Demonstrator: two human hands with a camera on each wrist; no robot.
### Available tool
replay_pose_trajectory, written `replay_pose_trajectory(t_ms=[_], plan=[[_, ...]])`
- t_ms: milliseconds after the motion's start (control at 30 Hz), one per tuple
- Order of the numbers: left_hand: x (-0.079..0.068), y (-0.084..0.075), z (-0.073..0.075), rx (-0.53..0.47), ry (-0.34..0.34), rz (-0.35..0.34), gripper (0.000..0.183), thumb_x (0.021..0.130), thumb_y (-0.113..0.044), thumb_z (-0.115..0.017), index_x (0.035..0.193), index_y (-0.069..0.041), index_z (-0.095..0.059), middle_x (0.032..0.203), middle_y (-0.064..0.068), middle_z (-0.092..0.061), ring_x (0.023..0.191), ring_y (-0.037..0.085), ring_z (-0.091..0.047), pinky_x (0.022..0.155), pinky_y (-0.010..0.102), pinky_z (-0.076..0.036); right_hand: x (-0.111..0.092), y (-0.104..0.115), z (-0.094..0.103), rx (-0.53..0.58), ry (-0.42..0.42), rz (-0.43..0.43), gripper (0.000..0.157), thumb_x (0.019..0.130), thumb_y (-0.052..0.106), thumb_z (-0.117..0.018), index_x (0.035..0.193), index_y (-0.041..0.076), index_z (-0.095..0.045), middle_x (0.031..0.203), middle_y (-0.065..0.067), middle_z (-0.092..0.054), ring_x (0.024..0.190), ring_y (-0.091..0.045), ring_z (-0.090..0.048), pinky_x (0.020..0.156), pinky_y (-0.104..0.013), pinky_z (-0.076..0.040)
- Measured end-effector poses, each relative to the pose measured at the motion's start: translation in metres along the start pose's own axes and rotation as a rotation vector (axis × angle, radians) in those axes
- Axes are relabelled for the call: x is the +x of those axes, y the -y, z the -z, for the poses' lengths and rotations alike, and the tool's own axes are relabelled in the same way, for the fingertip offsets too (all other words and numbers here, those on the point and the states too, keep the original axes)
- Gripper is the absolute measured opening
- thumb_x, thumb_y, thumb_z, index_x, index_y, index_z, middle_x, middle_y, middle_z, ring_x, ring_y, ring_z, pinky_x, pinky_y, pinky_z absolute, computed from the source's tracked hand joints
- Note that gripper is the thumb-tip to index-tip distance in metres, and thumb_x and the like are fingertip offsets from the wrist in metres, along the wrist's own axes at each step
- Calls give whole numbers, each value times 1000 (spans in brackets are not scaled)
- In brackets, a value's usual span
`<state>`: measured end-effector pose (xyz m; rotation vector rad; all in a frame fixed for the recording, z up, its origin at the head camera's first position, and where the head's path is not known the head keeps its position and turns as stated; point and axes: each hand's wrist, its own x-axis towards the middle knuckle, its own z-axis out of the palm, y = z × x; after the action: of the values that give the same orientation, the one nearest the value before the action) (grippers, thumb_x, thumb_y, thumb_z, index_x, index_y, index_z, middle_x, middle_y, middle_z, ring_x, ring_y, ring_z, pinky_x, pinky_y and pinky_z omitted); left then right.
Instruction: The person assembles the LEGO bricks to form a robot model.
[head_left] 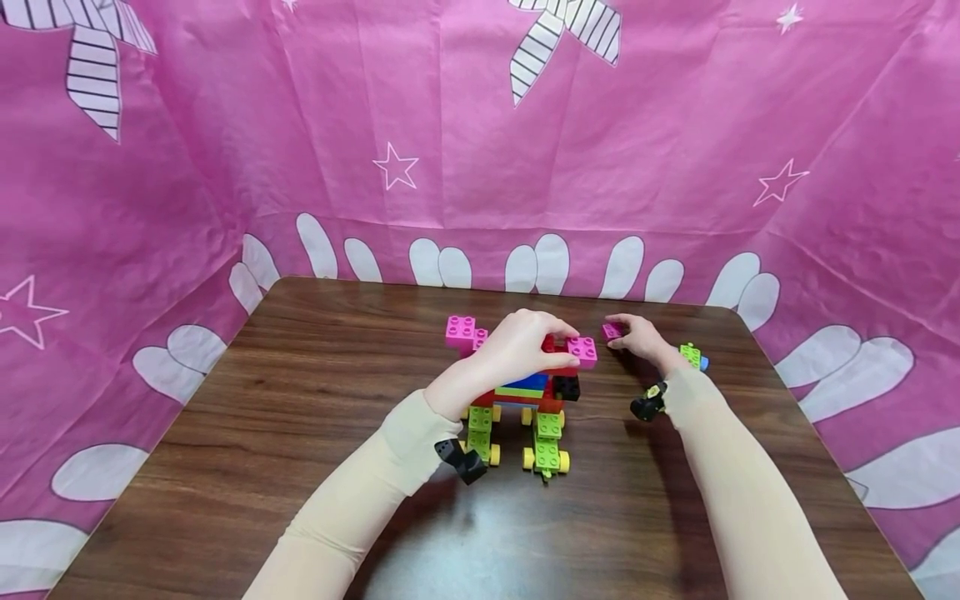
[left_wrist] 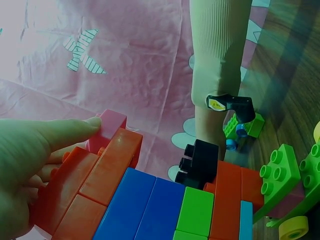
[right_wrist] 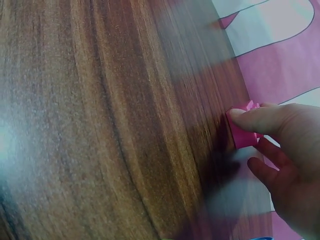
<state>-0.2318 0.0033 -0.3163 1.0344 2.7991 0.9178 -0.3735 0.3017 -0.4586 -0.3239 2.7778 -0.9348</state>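
Observation:
A figure of toy building bricks (head_left: pixel 525 383) stands on the table, with red, blue, green and black bricks above lime-green legs on yellow wheels. My left hand (head_left: pixel 521 343) reaches over its top. Between thumb and fingers it pinches a pink brick (head_left: pixel 582 352) at the figure's upper right; the left wrist view shows this pink brick (left_wrist: pixel 111 130) against the red bricks (left_wrist: pixel 112 165). Farther right, my right hand (head_left: pixel 641 340) grips another pink brick (head_left: pixel 612 331) at the table. In the right wrist view, the thumb lies across that brick (right_wrist: pixel 243 132).
More pink bricks (head_left: pixel 461 331) top the figure's left end. Beyond my right wrist sits a small lime-green and blue brick piece (head_left: pixel 692 357). The brown wooden table (head_left: pixel 300 400) meets a pink patterned cloth (head_left: pixel 480 150) at its back and sides.

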Motion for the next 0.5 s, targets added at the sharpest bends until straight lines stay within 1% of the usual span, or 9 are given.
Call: replay_pose_trajectory(t_ms=[133, 333, 500], plan=[[0, 0, 0, -1, 0, -1, 38, 87, -34, -71, 120, -15, -69, 118, 0, -70, 110, 12, -63, 92, 21, -49, -1, 0, 0, -27, 2, -5, 53, 84, 2, -68, 133, -7, -50, 127, -34, -51, 111, -40, -48, 100, -52, -37], [1, 0, 0, 2, 5, 2, 38, 87, -34, -71, 120, -15, -69, 118, -1, -69, 111, 12, -62, 93, 21, -49, -3, 3, 1, -26, 20, -17, 48, 88, 7, -67, 131, -7, -52, 129, -33, -51, 114, -41, -47, 104, -55, -35], [1, 0, 1, 4, 2, 1, 38, 87, -33, -71, 120, -15, -69, 118, 0, -70, 110, 13, -63, 93, 21, -49, -5, 4, 2, -26, 19, -18, 46, 89, 9, -67, 130, -7, -53, 127, -32, -53, 114, -41, -48, 104, -55, -35]])
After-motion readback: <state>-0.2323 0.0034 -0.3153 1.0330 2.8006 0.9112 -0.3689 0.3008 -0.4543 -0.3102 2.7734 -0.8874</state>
